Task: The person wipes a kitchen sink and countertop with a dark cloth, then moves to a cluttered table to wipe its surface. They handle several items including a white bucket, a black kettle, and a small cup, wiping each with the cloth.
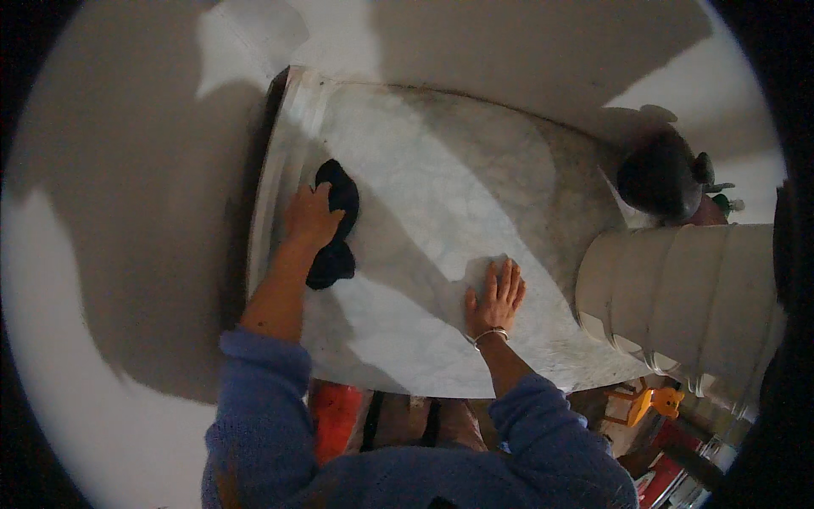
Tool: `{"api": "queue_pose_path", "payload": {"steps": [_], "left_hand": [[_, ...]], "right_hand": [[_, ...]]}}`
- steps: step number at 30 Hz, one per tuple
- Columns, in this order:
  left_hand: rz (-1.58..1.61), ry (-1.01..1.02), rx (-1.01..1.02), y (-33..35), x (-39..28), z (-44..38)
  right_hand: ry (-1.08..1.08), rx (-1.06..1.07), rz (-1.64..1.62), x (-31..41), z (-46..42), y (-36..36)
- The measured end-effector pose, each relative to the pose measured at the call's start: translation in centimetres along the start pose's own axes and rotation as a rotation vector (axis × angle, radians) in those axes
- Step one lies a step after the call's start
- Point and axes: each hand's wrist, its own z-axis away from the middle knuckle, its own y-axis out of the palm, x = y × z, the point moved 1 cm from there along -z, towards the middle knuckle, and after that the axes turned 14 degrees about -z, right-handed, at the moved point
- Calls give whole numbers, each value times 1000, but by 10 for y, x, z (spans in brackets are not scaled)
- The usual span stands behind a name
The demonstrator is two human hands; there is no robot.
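A black cloth (343, 197) lies crumpled on the left part of a pale, marble-patterned tabletop (420, 191). My left hand (315, 216) grips it from above, close to the table's raised left edge. Part of the cloth shows beyond the fingers, and another fold sticks out below the wrist. To the right, my right hand (496, 302) rests palm down on the bare surface with its fingers apart. It holds nothing. A bracelet (489, 335) circles that wrist.
Pale walls border the table at the left and back. On the right stand a large white ribbed container (674, 286) and a dark rounded vessel (658, 172). Below the front edge are a red object (334, 420) and, farther right, a small yellow-orange chair (645, 406).
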Motion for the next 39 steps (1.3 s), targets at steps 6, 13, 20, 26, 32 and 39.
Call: {"api": "queue_pose_path", "payload": {"steps": [6, 13, 20, 26, 32, 39], "left_hand": [[337, 279, -174, -89, 1, 21], [1149, 88, -254, -170, -8, 75], [800, 446, -258, -172, -16, 95], [683, 281, -573, -199, 5, 131], [504, 130, -503, -118, 43, 67], [275, 435, -333, -84, 11, 94]], "right_hand": [[67, 57, -5, 0, -2, -1], [49, 46, -17, -6, -2, -1], [5, 35, -36, -4, -1, -2], [27, 27, -17, -8, 0, 1], [10, 25, -11, -1, 0, 3], [76, 92, 45, -3, -2, -1]]}}
